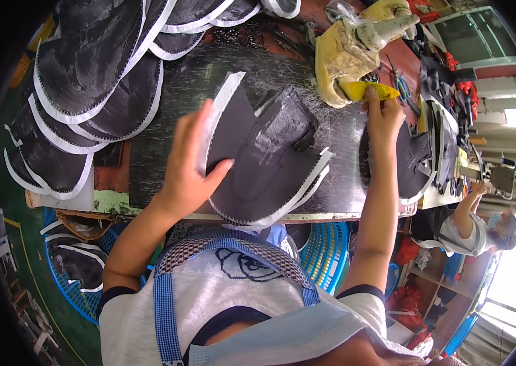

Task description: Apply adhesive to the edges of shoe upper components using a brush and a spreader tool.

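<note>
A black shoe upper (270,174) with a white folded edge and a roughened, glue-smeared patch lies on the worn dark work board (343,165) in front of me. At its left edge is my left hand (188,161), thumb over the black face and fingers along the white border, gripping it. My right hand (383,119) pinches a yellow scraper (367,91). The scraper's far end is at the mouth of a cream, glue-caked container (346,58), which lies tilted at the back right; how far in it reaches is hidden.
Stacked white-edged black uppers (87,67) cover the left side; more uppers (413,161) lie right of my right arm. Blue-handled scissors (401,85) rest beside the container. Blue baskets (325,253) stand below the table edge. Another person (468,226) works at the far right.
</note>
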Motion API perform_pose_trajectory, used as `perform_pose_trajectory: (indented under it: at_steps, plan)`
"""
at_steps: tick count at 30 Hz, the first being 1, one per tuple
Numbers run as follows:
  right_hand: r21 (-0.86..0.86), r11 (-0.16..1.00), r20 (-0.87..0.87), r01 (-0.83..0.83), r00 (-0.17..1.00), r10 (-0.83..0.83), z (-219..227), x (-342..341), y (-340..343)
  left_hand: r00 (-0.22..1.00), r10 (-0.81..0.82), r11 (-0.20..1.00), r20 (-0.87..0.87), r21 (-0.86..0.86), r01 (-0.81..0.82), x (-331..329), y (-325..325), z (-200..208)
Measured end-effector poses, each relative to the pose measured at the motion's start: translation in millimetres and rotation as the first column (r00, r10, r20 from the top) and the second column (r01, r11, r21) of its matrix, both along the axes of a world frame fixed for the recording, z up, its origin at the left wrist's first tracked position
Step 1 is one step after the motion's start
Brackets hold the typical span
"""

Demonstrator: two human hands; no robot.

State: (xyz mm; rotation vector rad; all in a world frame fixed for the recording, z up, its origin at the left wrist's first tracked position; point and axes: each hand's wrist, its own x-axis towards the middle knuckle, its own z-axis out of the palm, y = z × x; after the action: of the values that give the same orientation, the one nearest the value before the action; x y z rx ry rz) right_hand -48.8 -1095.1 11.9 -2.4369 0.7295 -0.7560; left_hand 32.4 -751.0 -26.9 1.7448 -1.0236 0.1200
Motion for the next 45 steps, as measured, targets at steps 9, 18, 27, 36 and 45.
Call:
perform_pose_trajectory:
  at_steps: [9, 18, 27, 36, 45]
  plan:
    - [-0.293, 0.953, -0.114, -0.073, 0.993, 0.041, -66, 31, -54, 0.854, -0.116, 0.977, -0.506, -0.215, 0.006, -4, -3, -44]
    - [0.741, 0.573, 0.139, -0.351, 0.914, 0.38, -6, -54, 54, 0.993, 0.04, 0.963, -0.113, 0.27, -0.008, -10, 5, -30]
    - [0.194, 0.952, 0.108, -0.235, 0.97, 0.217, -60, -105, 98, 0.997, 0.033, 0.96, -0.064, 0.279, -0.014, -14, 4, -36]
    - [0.249, 0.956, 0.131, -0.156, 0.983, 0.127, -51, -62, 42, 0.999, 0.013, 0.964, -0.035, 0.265, -0.003, -14, 5, -32]
    - [-0.457, 0.835, 0.01, -0.306, 0.937, 0.349, -55, 25, -44, 0.997, 0.007, 0.961, -0.075, 0.278, 0.014, -13, 5, -33]
